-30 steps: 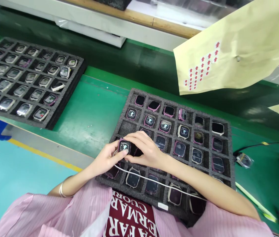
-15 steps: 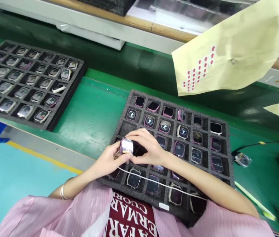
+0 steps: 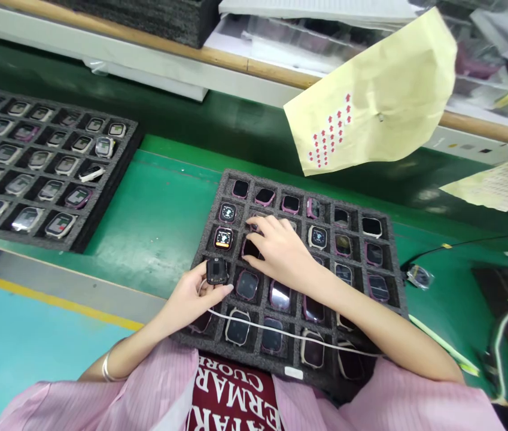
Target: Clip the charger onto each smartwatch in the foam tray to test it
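Observation:
My left hand (image 3: 197, 296) grips a small black charging dock (image 3: 216, 271) with a white cable (image 3: 276, 329) running from it to the right. No watch sits on the dock. My right hand (image 3: 278, 248) reaches over the dark foam tray (image 3: 294, 372), fingers spread above a purple-edged smartwatch (image 3: 252, 249) that they partly cover. Left of those fingers, a smartwatch with a lit face and an orange bar (image 3: 224, 239) lies in its cell. Above it is another lit smartwatch (image 3: 227, 213). Further smartwatches, mostly dark-screened, fill cells around my hands.
A second foam tray (image 3: 101, 200) of film-covered watches lies to the left on the green bench (image 3: 164, 197). Yellow paper with red arrows (image 3: 370, 114) hangs from the shelf edge (image 3: 276, 70). A bagged coil (image 3: 419, 276) and a pale green strip (image 3: 442, 344) lie at the right.
The purple-edged watch has left the charging dock and lies lit in a previously vacant left-side cell. My right hand has moved away from the dock, rightward over the tray.

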A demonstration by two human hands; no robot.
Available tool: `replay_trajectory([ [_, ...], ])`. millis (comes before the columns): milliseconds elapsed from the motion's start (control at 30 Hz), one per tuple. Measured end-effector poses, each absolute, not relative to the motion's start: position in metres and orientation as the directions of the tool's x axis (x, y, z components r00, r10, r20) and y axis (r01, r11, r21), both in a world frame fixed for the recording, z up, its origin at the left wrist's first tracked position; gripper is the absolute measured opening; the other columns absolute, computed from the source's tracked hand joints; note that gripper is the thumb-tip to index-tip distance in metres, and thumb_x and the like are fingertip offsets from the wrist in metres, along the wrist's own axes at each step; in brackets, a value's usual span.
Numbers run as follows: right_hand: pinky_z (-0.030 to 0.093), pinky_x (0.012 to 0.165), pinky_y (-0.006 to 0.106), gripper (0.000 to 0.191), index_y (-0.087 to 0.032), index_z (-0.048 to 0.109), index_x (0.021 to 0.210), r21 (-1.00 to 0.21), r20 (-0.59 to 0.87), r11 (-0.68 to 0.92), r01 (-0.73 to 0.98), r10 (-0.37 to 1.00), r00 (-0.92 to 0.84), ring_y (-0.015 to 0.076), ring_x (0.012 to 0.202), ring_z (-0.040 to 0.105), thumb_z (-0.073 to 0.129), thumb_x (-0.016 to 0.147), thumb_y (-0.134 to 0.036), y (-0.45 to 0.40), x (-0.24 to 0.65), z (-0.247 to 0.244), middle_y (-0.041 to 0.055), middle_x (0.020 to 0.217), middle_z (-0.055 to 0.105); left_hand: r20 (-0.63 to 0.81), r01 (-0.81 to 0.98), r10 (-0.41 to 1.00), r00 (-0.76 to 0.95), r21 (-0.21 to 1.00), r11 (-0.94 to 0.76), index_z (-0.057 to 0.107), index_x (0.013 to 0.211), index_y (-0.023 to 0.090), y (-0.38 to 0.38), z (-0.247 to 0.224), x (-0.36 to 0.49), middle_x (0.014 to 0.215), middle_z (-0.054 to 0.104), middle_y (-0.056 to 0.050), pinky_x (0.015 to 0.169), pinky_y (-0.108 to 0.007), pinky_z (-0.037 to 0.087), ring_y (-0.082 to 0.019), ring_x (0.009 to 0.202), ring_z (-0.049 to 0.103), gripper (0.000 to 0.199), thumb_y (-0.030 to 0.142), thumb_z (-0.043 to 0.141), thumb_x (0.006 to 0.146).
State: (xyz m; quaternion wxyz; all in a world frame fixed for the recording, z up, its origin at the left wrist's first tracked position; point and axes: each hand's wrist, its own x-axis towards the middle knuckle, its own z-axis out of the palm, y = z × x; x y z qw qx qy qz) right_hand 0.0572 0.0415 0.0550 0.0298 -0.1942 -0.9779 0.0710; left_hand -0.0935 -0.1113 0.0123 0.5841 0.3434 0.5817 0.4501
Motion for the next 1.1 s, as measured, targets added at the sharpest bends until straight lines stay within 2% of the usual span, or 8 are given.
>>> replay_trajectory([
  [133,0.045,0.081,0.052,0.024,-0.008,0.066,0.091,-0.122,-0.011,0.893,0.434,0.436,-0.9,0.0376,0.102,0.053,0.075,0.074,-0.023,0.044,0.067,0.047,0.0226,0.121,0.054,-0.363,-0.126,0.931,0.034,0.923,0.364,0.054,0.098,0.017,-0.108,0.021,-0.091,0.082,0.057,0.001,0.049,-0.019,0.036,-0.006,0.055,0.042,0.028,0.033,0.067,0.079],
  [267,0.044,0.091,0.05,0.025,-0.013,0.065,0.092,-0.452,0.04,0.777,0.439,0.509,-0.86,0.0331,0.11,0.054,0.076,0.072,-0.023,0.054,0.077,0.047,0.016,0.121,0.055,-0.375,-0.206,0.874,0.31,0.871,0.447,0.049,0.104,0.018,-0.102,0.028,-0.087,0.098,0.056,-0.002,0.039,-0.016,0.034,-0.002,0.048,0.041,0.034,0.03,0.068,0.078],
  [367,0.043,0.098,0.044,0.027,-0.018,0.062,0.098,-0.698,0.095,0.641,0.319,0.525,-0.846,0.0262,0.113,0.055,0.074,0.074,-0.024,0.05,0.088,0.059,0.0111,0.123,0.055,-0.37,-0.228,0.87,0.325,0.863,0.452,0.048,0.104,0.017,-0.097,0.025,-0.082,0.098,0.057,-0.003,0.038,-0.016,0.034,-0.001,0.047,0.042,0.037,0.029,0.07,0.076],
  [433,0.043,0.098,0.042,0.032,-0.019,0.06,0.102,-0.744,0.098,0.619,0.254,0.476,-0.874,0.0253,0.115,0.054,0.074,0.074,-0.023,0.038,0.093,0.065,0.0105,0.123,0.055,-0.355,-0.246,0.88,0.316,0.865,0.437,0.048,0.105,0.016,-0.095,0.022,-0.08,0.088,0.057,-0.001,0.038,-0.016,0.032,-0.002,0.045,0.041,0.04,0.031,0.07,0.076],
  [567,0.043,0.095,0.046,0.038,-0.017,0.057,0.109,-0.674,0.096,0.702,0.229,0.391,-0.915,0.0273,0.113,0.055,0.073,0.074,-0.02,0.007,0.092,0.059,0.0118,0.118,0.06,-0.35,-0.217,0.89,0.292,0.882,0.418,0.047,0.104,0.014,-0.096,0.018,-0.076,0.055,0.044,0.01,0.038,-0.017,0.03,-0.005,0.039,0.038,0.04,0.039,0.067,0.079],
  [633,0.043,0.093,0.046,0.037,-0.016,0.055,0.11,-0.63,0.126,0.746,0.217,0.374,-0.919,0.0273,0.11,0.057,0.071,0.077,-0.02,-0.001,0.09,0.052,0.0121,0.115,0.063,-0.347,-0.183,0.901,0.259,0.899,0.399,0.045,0.105,0.015,-0.097,0.017,-0.073,0.049,0.041,0.011,0.036,-0.017,0.028,-0.005,0.036,0.037,0.038,0.042,0.061,0.083],
  [867,0.048,0.088,0.045,0.04,-0.01,0.054,0.115,-0.483,0.2,0.854,0.191,0.321,-0.926,0.0292,0.107,0.059,0.069,0.08,-0.022,-0.006,0.099,0.05,0.0183,0.124,0.06,-0.317,-0.134,0.927,0.2,0.928,0.346,0.046,0.112,0.015,-0.099,0.016,-0.066,0.059,0.045,0.009,0.032,-0.016,0.025,-0.003,0.034,0.036,0.04,0.039,0.062,0.083],
  [1100,0.049,0.085,0.044,0.036,-0.005,0.055,0.115,-0.353,0.315,0.922,0.162,0.28,-0.907,0.0301,0.101,0.061,0.063,0.084,-0.021,-0.017,0.103,0.051,0.0202,0.119,0.062,-0.263,-0.078,0.955,0.137,0.958,0.275,0.054,0.103,0.014,-0.1,0.013,-0.065,0.072,0.051,0.004,0.043,-0.016,0.031,-0.004,0.049,0.039,0.032,0.033,0.067,0.079],
])
